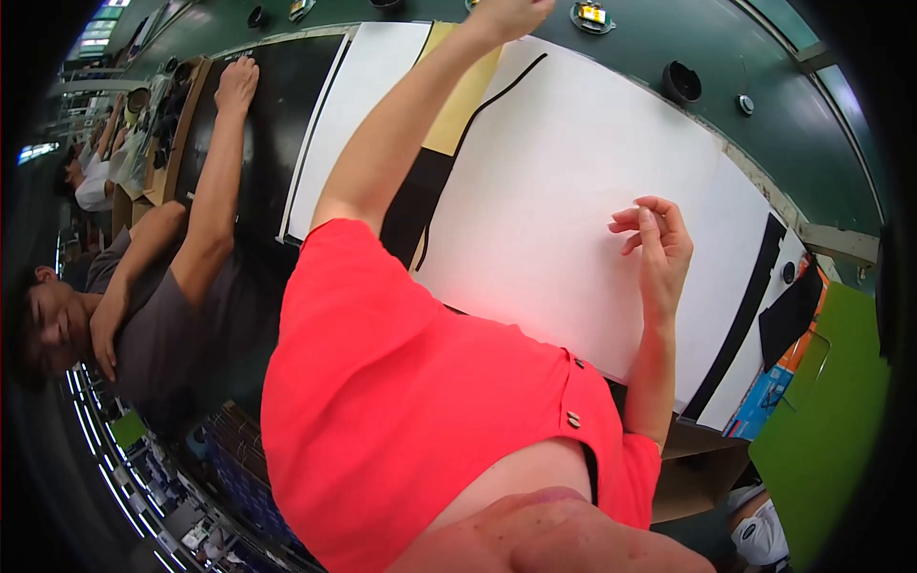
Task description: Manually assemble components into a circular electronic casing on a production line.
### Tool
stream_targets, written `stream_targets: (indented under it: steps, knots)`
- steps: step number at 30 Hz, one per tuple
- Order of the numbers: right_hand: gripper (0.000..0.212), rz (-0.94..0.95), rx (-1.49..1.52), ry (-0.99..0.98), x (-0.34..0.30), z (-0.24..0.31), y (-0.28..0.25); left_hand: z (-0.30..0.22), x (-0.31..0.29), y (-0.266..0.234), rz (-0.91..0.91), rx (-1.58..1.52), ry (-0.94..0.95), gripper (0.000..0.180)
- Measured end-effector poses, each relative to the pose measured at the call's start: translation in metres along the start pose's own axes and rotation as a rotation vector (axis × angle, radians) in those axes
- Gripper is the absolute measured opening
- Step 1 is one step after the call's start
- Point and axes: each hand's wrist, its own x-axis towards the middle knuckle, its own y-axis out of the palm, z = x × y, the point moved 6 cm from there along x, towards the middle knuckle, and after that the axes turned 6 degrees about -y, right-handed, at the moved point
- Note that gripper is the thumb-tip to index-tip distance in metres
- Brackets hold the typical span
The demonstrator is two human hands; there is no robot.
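Observation:
My left hand (pixel 514 15) reaches to the far edge of the table, over the end of a beige strip (pixel 465 91). Its fingers run partly out of view, so I cannot make out what they hold, if anything. Above the right part of a large white sheet (pixel 564 181) hovers my right hand (pixel 659 239), fingers loosely bent and apart, nothing visible in them. A thin black cord-like strip (pixel 470 124) curves along the sheet's left side. Near the sheet's right end lies a straight black strip (pixel 740 320).
Beyond the far edge are a black bowl-like roll (pixel 682 83), a round dish with a yellow piece (pixel 593 17) and a small round metal piece (pixel 745 104). At left a co-worker's hand (pixel 237 84) rests on a black panel (pixel 272 124). A green board (pixel 831 420) stands right.

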Motion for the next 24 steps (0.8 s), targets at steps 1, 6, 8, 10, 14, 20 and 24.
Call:
stream_targets:
  steps: [1, 6, 8, 10, 14, 20, 24]
  knots:
    - [0.017, 0.018, -0.022, 0.019, 0.002, 0.0, 0.003, -0.005, -0.017, -0.025, 0.105, -0.019, -0.027, 0.023]
    - [0.018, 0.068, -0.039, 0.06, 0.002, -0.005, 0.016, -0.004, -0.134, -0.105, 0.444, 0.102, -0.27, 0.013]
    - [0.018, 0.045, -0.086, 0.054, -0.001, -0.01, 0.014, 0.011, -0.168, -0.117, 0.432, 0.129, -0.28, 0.012]
    - [0.019, 0.053, -0.083, 0.038, 0.0, -0.01, 0.017, 0.018, -0.194, -0.14, 0.377, 0.208, -0.324, 0.013]
    - [0.019, 0.085, -0.085, 0.023, 0.003, -0.013, 0.015, 0.034, -0.225, -0.153, 0.331, 0.133, -0.385, 0.01]
    - [0.017, 0.087, -0.093, 0.006, 0.002, -0.012, 0.019, 0.033, -0.23, -0.151, 0.294, 0.092, -0.337, 0.006]
    - [0.016, 0.097, -0.085, 0.021, 0.004, -0.015, 0.019, 0.041, -0.232, -0.151, 0.296, 0.07, -0.384, 0.005]
